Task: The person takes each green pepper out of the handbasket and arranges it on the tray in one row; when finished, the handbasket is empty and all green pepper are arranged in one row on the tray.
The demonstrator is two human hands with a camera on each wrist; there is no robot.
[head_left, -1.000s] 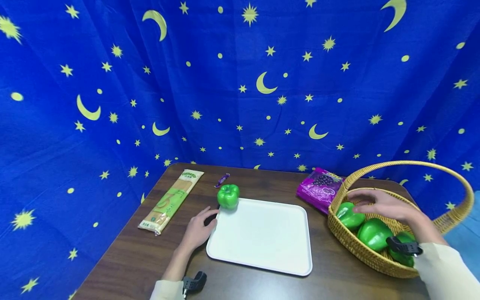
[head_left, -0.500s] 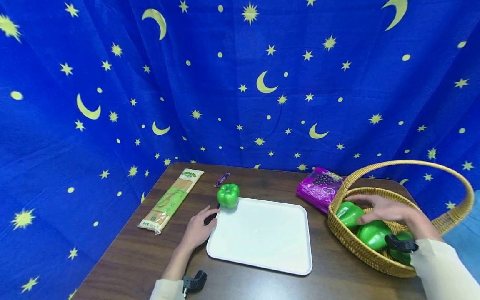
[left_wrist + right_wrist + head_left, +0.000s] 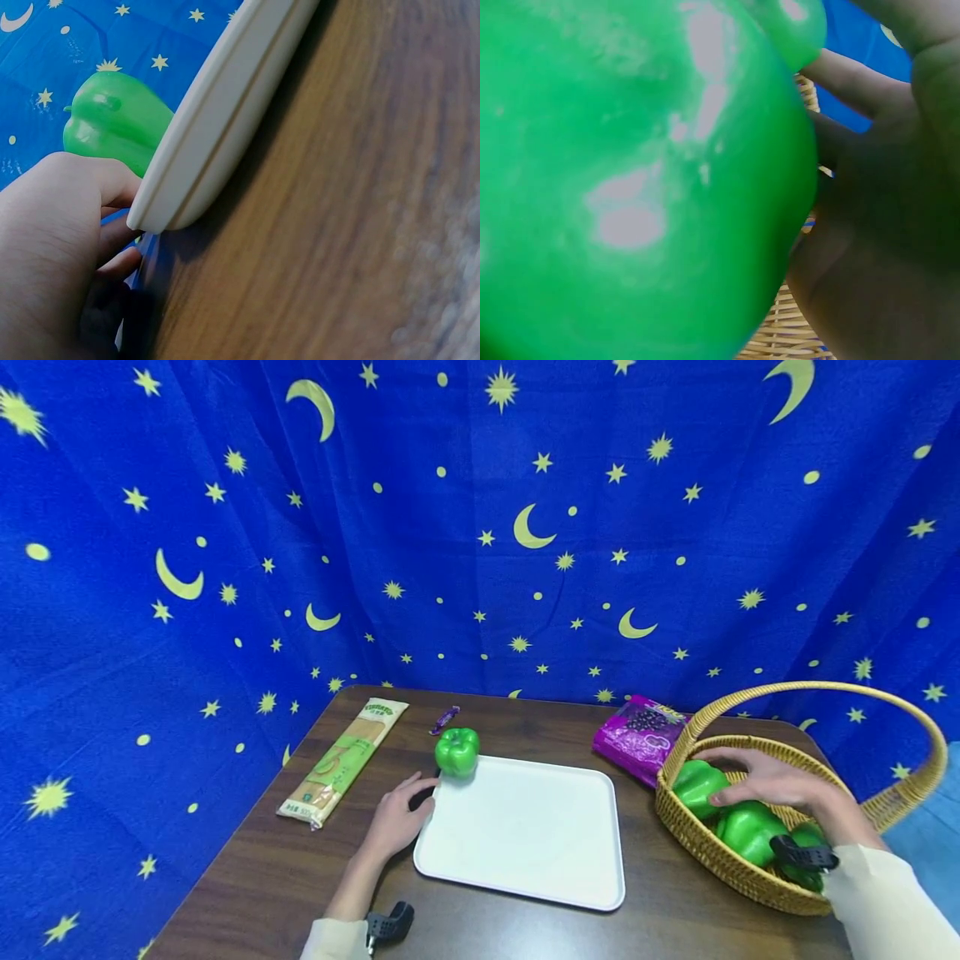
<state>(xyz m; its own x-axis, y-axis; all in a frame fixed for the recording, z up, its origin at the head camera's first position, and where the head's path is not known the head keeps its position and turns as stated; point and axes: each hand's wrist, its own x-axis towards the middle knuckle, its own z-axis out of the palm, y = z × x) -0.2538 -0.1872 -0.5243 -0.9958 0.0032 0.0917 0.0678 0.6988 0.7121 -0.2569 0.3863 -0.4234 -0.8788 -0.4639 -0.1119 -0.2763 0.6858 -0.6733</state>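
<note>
My right hand (image 3: 772,778) reaches into the wicker basket (image 3: 720,870) and grips the leftmost green bell pepper (image 3: 696,787), thumb on the near side and fingers on the far side. Closer to my wrist lie a second bell pepper (image 3: 748,833) and a third pepper (image 3: 801,864), partly covered by the wrist camera. One pepper (image 3: 645,180) fills much of the right wrist view. My left hand (image 3: 397,818) rests on the table, relaxed fingers touching the left edge of the white tray (image 3: 525,835). Another bell pepper (image 3: 112,124) sits at the tray's back left corner.
A noodle packet (image 3: 345,762) lies left of the tray. Behind the pepper is a small purple-wrapped sweet (image 3: 445,720). A purple grape-print bag (image 3: 637,739) lies against the basket, whose tall handle (image 3: 810,687) arches over it. A blue star-and-moon curtain (image 3: 450,527) hangs behind the table.
My right hand has lowered into the basket, and its thumb and fingers have come round the leftmost pepper. The left hand and tray have stayed put.
</note>
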